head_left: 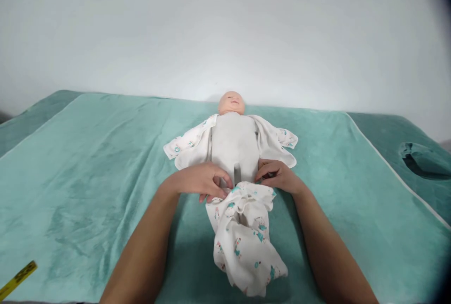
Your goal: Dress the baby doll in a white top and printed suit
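Note:
A baby doll (pixel 234 140) with a pale cloth body lies on its back on the teal towel (pixel 88 167), head away from me. A white printed jacket (pixel 192 143) is spread open under its torso. White printed trousers (pixel 243 238) cover its legs, bunched at the hips. My left hand (pixel 200 181) is closed, pinching the trousers' waistband at the doll's left hip as I see it. My right hand (pixel 278 175) is closed on the waistband at the other hip.
The towel covers a padded teal table that ends at a white wall. A face hole (pixel 423 160) shows in the table at the far right. A yellow measuring tape end (pixel 17 279) lies at the bottom left corner.

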Demonstrator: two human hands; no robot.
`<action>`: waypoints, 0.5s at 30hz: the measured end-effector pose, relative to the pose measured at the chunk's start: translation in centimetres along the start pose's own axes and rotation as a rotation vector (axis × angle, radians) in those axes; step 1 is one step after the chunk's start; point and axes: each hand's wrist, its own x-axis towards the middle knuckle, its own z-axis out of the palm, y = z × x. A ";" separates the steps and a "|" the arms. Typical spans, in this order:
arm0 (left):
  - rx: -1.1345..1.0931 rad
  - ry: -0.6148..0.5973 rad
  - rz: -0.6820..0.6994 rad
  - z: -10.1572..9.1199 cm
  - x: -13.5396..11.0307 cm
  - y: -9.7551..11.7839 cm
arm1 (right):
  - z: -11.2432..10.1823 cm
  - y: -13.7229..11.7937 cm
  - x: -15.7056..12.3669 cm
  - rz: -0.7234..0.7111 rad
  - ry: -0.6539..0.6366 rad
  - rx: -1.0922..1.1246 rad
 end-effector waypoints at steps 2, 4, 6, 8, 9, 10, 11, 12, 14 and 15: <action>0.009 -0.024 0.015 -0.2 -0.2 -0.2 | -0.2 -0.5 -0.3 -0.001 -0.042 -0.059; 0.002 -0.034 0.050 -0.5 -0.3 -0.7 | -0.4 -1.1 -0.6 0.015 -0.085 -0.102; -0.014 -0.055 0.086 -0.6 -0.1 -1.2 | -0.5 -1.5 -0.7 0.030 -0.113 -0.132; -0.025 -0.079 0.088 -0.5 0.1 -1.4 | -0.4 -1.8 -0.8 0.032 -0.128 -0.168; -0.026 -0.090 0.072 -0.5 0.2 -1.4 | -0.3 -2.0 -0.8 0.031 -0.135 -0.188; -0.020 -0.100 0.054 -0.4 0.2 -1.3 | -0.2 -2.1 -0.8 0.025 -0.142 -0.206; -0.002 -0.105 0.043 -0.4 0.2 -1.1 | -0.1 -2.3 -0.8 0.013 -0.139 -0.224; 0.031 -0.104 0.050 -0.4 0.2 -1.0 | 0.0 -2.4 -0.7 -0.006 -0.117 -0.242; 0.124 -0.079 0.116 -0.5 0.0 -0.9 | 0.5 -2.4 -0.5 -0.070 0.000 -0.292; 0.169 -0.042 0.156 -0.7 -0.2 -1.0 | 0.7 -2.3 -0.4 -0.107 0.094 -0.329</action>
